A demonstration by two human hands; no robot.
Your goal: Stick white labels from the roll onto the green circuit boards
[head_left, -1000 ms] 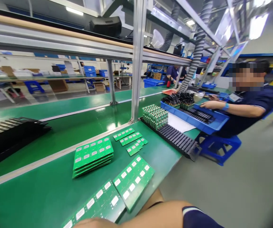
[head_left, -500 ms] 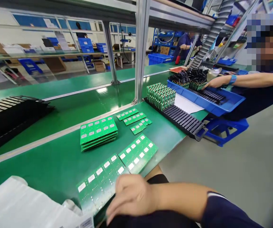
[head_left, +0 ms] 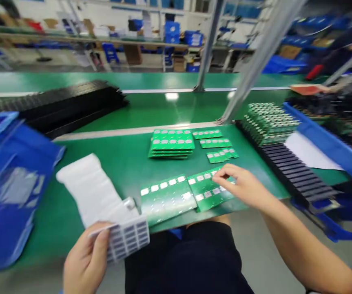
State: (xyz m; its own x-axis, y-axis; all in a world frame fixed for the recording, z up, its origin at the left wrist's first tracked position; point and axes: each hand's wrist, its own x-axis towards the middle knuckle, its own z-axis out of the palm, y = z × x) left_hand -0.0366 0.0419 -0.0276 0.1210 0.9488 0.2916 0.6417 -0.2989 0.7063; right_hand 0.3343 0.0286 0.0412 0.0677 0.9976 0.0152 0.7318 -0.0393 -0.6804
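Observation:
My left hand (head_left: 86,261) grips a sheet of printed labels (head_left: 128,237), and a white backing strip (head_left: 91,190) trails from it across the green bench mat (head_left: 108,241). My right hand (head_left: 243,185) reaches over a green circuit board panel (head_left: 209,190), its fingers apart and its fingertips at or just above the board. Beside that panel lies a second green panel (head_left: 166,200). Farther back sit a stack of panels (head_left: 171,143) and several smaller board strips (head_left: 214,143).
A blue bin (head_left: 10,183) stands at the bench's left end. Boards stand packed in a black slotted rack (head_left: 298,171) on the right, beside a blue tray (head_left: 331,139). Black racks (head_left: 62,102) lie behind. A co-worker's arm (head_left: 344,85) shows at the upper right.
The view has swung left, bringing the blue bin in. My left hand now shows with the label sheet, and my right hand has moved farther over the bench onto the panels.

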